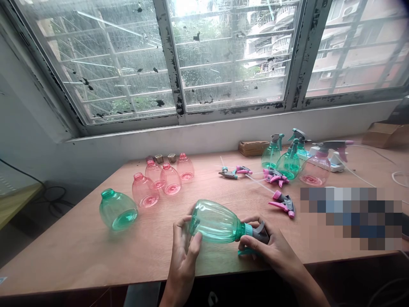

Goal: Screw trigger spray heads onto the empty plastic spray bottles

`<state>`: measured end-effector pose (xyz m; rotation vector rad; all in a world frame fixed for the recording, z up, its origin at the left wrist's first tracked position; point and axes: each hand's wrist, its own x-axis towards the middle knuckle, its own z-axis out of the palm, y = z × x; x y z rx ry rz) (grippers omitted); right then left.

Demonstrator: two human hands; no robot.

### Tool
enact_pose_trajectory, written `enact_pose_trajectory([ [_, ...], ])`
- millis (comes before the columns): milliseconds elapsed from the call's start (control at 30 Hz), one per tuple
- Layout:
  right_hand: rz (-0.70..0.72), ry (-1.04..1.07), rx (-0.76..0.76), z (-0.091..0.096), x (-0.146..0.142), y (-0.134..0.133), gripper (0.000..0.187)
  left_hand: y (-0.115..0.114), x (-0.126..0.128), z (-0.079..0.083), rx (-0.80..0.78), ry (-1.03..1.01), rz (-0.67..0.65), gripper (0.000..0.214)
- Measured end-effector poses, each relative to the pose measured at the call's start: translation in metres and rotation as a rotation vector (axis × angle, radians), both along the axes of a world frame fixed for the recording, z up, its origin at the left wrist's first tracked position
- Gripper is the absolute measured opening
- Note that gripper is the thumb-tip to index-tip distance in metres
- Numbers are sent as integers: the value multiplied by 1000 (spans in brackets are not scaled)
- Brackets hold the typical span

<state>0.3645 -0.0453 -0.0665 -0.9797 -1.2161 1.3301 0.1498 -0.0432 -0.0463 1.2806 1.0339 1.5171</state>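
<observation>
A green transparent spray bottle (217, 221) lies on its side just above the wooden table (79, 247), held between both hands. My left hand (185, 245) cups its base with the fingers curled round it. My right hand (266, 245) grips the grey and teal spray head (258, 232) at the bottle's neck. An empty green bottle without a head (117, 209) stands to the left.
Several pink headless bottles (159, 181) stand behind the green one. Loose pink and teal spray heads (283, 204) lie at centre right. Assembled green and pink spray bottles (289, 162) stand by the wall, near a white power strip (334, 164). A cardboard box (383, 134) sits far right.
</observation>
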Motion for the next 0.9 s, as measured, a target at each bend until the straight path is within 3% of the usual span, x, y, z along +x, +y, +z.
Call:
enact_pose_trajectory([
  [300, 4, -91, 88, 0, 2, 1, 27, 4, -5, -2, -100, 44, 40, 67],
  [467, -24, -49, 77, -3, 2, 1, 34, 4, -6, -4, -41, 45, 17, 65],
  [667, -45, 67, -39, 0, 2, 3, 46, 1, -7, 0, -16, 121, -21, 64],
  [900, -53, 36, -45, 1, 3, 2, 36, 0, -8, -3, -15, 73, -65, 68],
])
